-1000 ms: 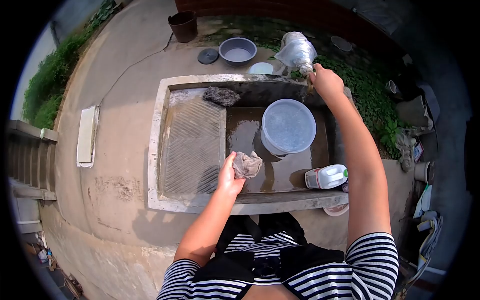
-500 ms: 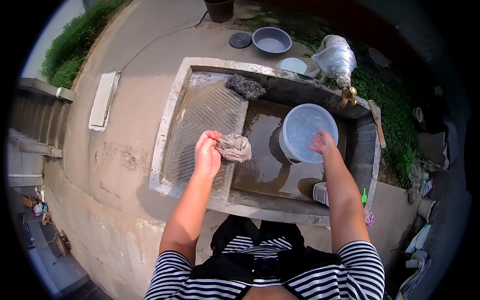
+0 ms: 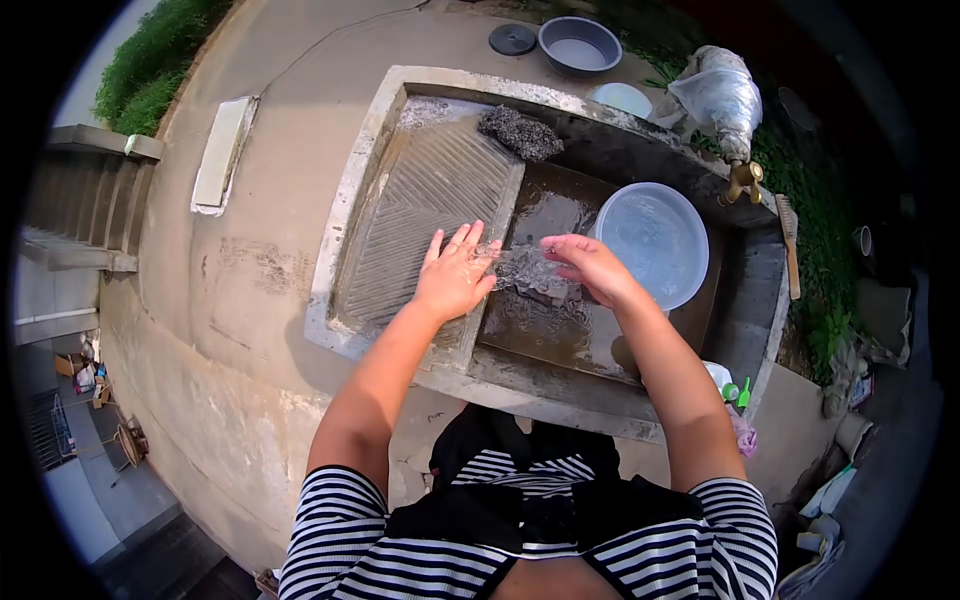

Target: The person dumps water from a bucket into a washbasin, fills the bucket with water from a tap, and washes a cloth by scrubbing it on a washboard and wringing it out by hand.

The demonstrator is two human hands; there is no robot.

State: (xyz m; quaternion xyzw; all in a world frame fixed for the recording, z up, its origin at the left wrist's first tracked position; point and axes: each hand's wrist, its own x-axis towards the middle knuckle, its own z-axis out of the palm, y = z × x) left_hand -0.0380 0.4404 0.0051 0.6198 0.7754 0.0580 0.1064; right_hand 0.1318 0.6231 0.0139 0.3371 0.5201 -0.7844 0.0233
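My left hand [image 3: 455, 278] is open, palm down with fingers spread, over the inner edge of the ridged washboard slab [image 3: 420, 210]. To its right my right hand [image 3: 592, 268] is loosely curved, its fingers apart from the thumb, and nothing shows in its grasp. Clear water [image 3: 530, 262] splashes between the two hands. Beneath the splash a greyish-brown lump, perhaps the cloth [image 3: 552, 295], is partly hidden by water. Right of my right hand, a translucent plastic bucket [image 3: 703, 250] of water stands in the sink basin.
A concrete sink [image 3: 340, 230] surrounds the slab and the basin of murky water [image 3: 545, 345]. A dark mesh bundle [image 3: 520, 133] lies at the slab's far end. A brass tap [image 3: 743, 180], wooden brush [image 3: 789, 250], grey washbowl [image 3: 580, 47] and green-capped white bottle [image 3: 720, 378] are around it.
The greyish-brown cloth has left my left hand, whose fingers have spread. My right hand has moved left from over the bucket, and water splashes between my hands. The view has shifted.
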